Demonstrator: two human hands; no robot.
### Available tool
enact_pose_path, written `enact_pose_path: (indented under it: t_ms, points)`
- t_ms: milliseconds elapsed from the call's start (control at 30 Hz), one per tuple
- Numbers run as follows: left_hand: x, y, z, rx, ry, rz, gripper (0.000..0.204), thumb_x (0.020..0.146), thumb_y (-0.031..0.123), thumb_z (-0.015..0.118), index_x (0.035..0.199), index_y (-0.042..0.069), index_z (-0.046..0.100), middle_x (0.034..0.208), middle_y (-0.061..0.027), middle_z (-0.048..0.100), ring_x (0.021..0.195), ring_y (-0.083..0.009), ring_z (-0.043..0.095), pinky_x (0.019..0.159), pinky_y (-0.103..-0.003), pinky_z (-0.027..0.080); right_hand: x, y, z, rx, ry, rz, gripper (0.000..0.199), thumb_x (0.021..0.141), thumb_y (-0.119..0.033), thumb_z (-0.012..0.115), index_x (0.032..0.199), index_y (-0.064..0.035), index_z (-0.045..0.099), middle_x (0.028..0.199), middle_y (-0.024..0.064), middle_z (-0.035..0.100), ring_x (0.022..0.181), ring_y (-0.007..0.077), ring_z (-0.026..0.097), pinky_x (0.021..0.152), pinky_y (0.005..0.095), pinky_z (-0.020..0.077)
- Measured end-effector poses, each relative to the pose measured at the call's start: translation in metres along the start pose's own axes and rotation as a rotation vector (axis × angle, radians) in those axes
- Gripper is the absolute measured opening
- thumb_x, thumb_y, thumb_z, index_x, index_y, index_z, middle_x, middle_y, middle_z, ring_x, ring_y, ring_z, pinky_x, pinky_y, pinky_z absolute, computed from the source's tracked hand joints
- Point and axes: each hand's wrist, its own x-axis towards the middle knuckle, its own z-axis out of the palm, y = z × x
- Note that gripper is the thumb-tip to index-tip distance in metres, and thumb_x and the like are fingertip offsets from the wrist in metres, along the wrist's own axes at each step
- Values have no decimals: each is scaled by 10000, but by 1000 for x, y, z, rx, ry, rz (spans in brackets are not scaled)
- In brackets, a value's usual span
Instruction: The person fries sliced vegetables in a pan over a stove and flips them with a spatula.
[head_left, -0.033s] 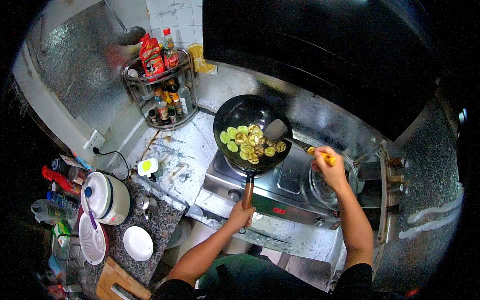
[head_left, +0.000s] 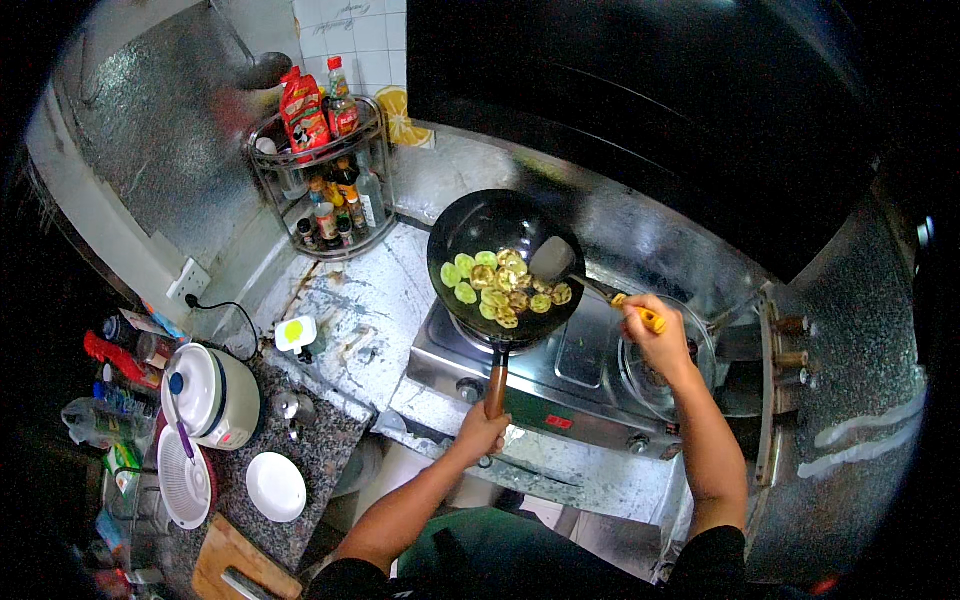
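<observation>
A black wok (head_left: 490, 222) sits on the left burner of the gas stove, its wooden handle (head_left: 496, 388) pointing towards me. My left hand (head_left: 482, 434) is wrapped round the end of that handle. Round vegetable slices (head_left: 507, 283) lie in the wok, several pale green at the left and others browned in the middle and right. My right hand (head_left: 655, 335) grips the yellow handle of a spatula (head_left: 552, 258). The spatula's dark blade is inside the wok at its right side, beside the browned slices.
A two-tier rack (head_left: 318, 150) with bottles stands behind left. On the left counter are a white rice cooker (head_left: 225, 400), a white plate (head_left: 276, 487), a colander (head_left: 184, 485) and a cutting board (head_left: 235, 560) bearing a knife. A black range hood (head_left: 620, 130) overhangs the stove's far side.
</observation>
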Motion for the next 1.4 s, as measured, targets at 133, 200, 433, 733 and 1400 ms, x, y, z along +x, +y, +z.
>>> enact_pose_path:
  t_ms: [133,200,433,733,1400]
  points:
    - [-1,3,2,142,34,70,217,791,114,586,897,65,404,583,-14,464,410,-113,469,351,-270,388,6,3,9,-171,-52,-204,152,781,-121,626,912,-56,588,826,143,633,737,261,635,656,297,484]
    - [-1,1,2,89,32,42,214,795,111,582,899,68,400,583,-16,463,409,-114,468,353,-273,388,9,2,11,-185,-64,-198,148,781,-121,626,909,-55,590,824,141,633,723,254,635,645,295,482]
    - [-4,6,3,80,31,23,221,798,114,581,908,60,397,587,-20,467,411,-112,472,358,-270,396,8,1,7,-144,-71,-87,133,783,-118,627,892,-45,600,805,136,635,657,219,621,611,283,473]
    - [-4,8,4,130,61,15,206,803,112,573,902,51,403,592,-27,476,414,-112,478,362,-271,403,12,18,10,298,-66,167,132,853,-156,566,887,-33,599,681,49,606,586,119,591,532,243,485]
    - [-1,3,4,155,65,71,224,795,133,591,879,36,408,584,-34,483,404,-122,479,351,-282,396,73,10,11,776,318,455,332,853,-362,523,907,-35,528,658,97,597,480,142,577,395,229,470]
